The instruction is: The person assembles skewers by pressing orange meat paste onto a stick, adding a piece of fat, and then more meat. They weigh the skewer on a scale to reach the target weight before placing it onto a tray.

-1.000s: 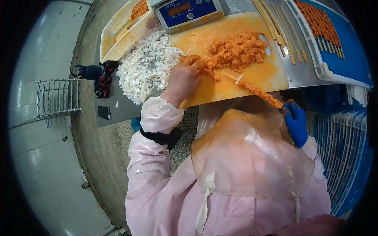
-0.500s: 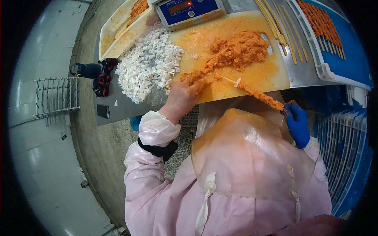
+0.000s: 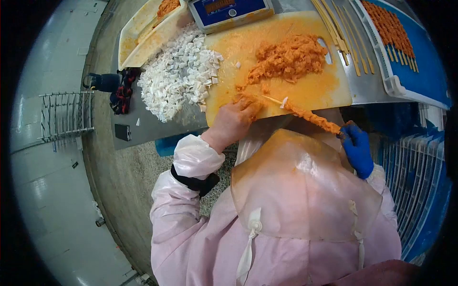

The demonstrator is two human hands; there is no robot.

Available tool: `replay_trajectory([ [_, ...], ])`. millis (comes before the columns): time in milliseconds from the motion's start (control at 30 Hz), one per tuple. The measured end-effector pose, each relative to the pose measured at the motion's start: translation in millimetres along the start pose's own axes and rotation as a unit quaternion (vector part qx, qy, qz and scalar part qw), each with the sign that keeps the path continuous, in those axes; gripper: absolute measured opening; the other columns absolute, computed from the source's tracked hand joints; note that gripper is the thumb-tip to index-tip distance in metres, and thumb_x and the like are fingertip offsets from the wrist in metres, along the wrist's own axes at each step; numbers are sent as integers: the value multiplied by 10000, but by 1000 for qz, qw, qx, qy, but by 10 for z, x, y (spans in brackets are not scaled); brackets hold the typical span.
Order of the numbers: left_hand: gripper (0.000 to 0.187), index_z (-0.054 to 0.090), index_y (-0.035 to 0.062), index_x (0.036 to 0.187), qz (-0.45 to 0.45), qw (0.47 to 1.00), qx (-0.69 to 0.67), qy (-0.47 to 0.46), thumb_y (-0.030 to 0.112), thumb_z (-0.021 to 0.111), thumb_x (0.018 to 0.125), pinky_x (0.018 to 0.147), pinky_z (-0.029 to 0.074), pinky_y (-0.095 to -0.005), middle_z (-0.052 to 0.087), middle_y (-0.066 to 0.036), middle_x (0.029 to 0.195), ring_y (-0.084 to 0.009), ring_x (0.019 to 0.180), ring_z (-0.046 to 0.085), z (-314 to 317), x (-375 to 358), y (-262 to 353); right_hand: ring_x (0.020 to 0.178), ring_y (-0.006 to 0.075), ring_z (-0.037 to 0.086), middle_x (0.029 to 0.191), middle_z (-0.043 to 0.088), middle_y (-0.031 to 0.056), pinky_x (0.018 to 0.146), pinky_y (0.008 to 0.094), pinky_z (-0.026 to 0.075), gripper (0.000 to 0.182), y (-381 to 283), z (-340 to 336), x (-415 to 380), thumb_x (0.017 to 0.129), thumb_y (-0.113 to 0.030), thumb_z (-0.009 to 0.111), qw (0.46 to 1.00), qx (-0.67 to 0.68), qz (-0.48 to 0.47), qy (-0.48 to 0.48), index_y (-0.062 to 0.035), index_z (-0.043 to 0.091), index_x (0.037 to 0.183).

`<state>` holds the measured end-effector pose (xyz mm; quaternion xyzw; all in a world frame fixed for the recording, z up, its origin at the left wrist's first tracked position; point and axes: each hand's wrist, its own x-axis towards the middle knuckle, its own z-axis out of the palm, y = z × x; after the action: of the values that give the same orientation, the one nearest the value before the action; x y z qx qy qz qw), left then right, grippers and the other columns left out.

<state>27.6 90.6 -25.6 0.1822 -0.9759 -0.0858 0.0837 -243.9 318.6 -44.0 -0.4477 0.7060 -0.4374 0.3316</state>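
Note:
My right hand [image 3: 359,148], in a blue glove, grips the near end of a meat skewer [image 3: 312,117] threaded with orange marinated meat. The skewer slants up and left over the board's front edge, its bare wooden tip showing beyond a small white piece [image 3: 285,102]. My bare left hand [image 3: 236,117] has its fingers closed around some of the orange meat, just left of that tip. A heap of orange meat [image 3: 288,59] lies behind on the stained cutting board [image 3: 226,47]. To its left is a pile of white chopped pieces [image 3: 176,78].
A scale [image 3: 231,14] stands behind the board. Bare skewers [image 3: 334,24] lie to the right, beside a blue-lined tray [image 3: 424,57] holding finished rows of meat skewers [image 3: 389,28]. A whitish tub [image 3: 136,45] with meat sits at back left.
My left hand has moved right along the board's front edge with meat, closer to the skewer tip. The skewer in my right hand has shifted slightly left.

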Motion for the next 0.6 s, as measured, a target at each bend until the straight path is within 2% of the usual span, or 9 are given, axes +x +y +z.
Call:
replay_trajectory([
  [67,334,641,93,1050,-3,997,-46,58,100,662,717,800,500,-397,626,-110,1008,-315,952,599,-140,74,-7,660,139,555,731,600,115,607,282,442,81,45,-8,-25,840,-50,552,1000,14,13,3,22,589,848],
  [167,288,650,93,1028,-41,997,-67,14,115,672,741,795,501,-396,633,-110,995,-321,932,598,-159,34,-134,661,151,568,734,609,123,611,286,448,92,17,-43,-45,841,-59,555,1000,-3,12,-11,24,593,851],
  [400,272,664,99,988,-68,997,-19,23,125,704,720,778,507,-403,633,-118,1001,-306,903,603,-73,-73,-151,665,177,594,743,630,136,616,295,460,105,101,-47,-90,842,-68,559,1000,-2,17,-13,26,603,856],
  [467,262,668,103,969,-71,994,-37,80,130,713,712,766,509,-403,635,-108,1000,-299,902,607,-81,-57,-131,669,176,597,748,632,138,617,293,462,100,90,-59,-95,835,-60,565,1000,-3,8,-14,28,607,855],
  [600,249,671,107,955,-62,992,-5,108,136,716,711,770,508,-401,642,-95,987,-293,902,610,-202,22,58,672,175,601,748,634,139,619,293,463,92,50,-41,-97,828,-51,570,1000,-15,9,1,28,608,853],
])
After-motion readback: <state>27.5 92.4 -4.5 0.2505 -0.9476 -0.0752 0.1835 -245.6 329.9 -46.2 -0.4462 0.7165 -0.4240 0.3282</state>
